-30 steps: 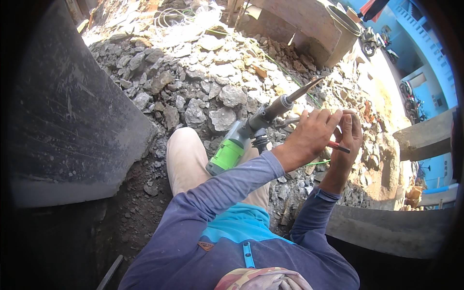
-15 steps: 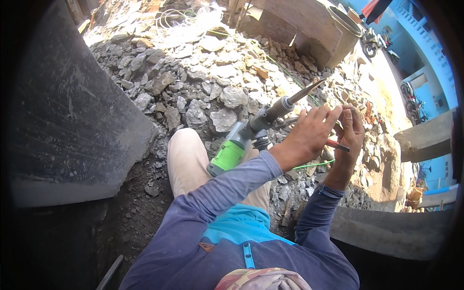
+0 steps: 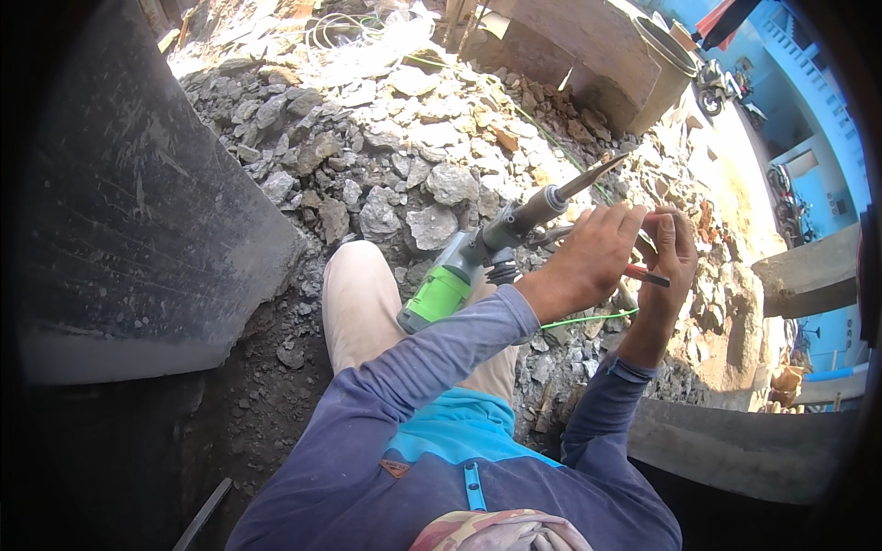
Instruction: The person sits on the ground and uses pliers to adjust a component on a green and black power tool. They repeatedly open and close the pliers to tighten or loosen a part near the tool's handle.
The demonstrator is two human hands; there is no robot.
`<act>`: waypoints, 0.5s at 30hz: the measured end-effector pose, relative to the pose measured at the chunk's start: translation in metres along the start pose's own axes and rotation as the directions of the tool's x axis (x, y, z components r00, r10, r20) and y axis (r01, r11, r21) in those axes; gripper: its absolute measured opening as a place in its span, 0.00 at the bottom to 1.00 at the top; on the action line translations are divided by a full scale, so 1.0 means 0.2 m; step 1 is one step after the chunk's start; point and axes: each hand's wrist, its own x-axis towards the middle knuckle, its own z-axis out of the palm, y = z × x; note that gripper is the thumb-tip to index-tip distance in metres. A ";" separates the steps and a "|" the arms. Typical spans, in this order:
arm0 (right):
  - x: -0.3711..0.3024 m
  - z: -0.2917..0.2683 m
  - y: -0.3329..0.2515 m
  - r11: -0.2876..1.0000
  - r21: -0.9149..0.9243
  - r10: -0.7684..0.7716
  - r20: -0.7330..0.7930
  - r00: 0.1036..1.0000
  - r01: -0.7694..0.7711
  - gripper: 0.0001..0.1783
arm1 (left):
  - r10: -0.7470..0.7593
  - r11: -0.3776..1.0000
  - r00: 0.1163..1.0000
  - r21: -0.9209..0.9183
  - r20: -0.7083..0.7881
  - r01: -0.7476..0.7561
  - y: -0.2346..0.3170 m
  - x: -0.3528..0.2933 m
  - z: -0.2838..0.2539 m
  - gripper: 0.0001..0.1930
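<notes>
Partly closed, the right hand (image 3: pixel 672 257) is wrapped around a red-handled tool (image 3: pixel 649 275), apparently pliers, its head hidden by the left hand (image 3: pixel 588 259); whether anything is pinched by the left, its fingers bent, cannot be told. In the head view, a demolition hammer (image 3: pixel 436 292) is seen between the trouser legs (image 3: pixel 356 298), beyond the tool a rubble heap (image 3: pixel 451 184). Fingertips could be nipped if the handles were squeezed carelessly; the hammer could be tipped by a shifted knee.
</notes>
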 end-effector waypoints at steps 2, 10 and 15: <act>-0.01 0.00 -0.01 1.000 -0.028 -0.015 -0.018 1.000 0.014 0.18 | -0.018 0.999 0.999 -0.044 0.046 0.020 0.00 0.01 -0.01 0.31; -0.06 0.01 0.00 0.997 -0.050 -0.060 -0.028 0.998 0.059 0.18 | 0.086 0.992 0.996 -0.090 -0.001 -0.086 -0.10 0.02 0.03 0.21; -0.13 0.06 -0.03 0.996 -0.076 -0.059 -0.090 0.994 0.052 0.17 | 0.158 0.975 0.987 -0.162 0.017 -0.154 -0.13 0.03 0.00 0.17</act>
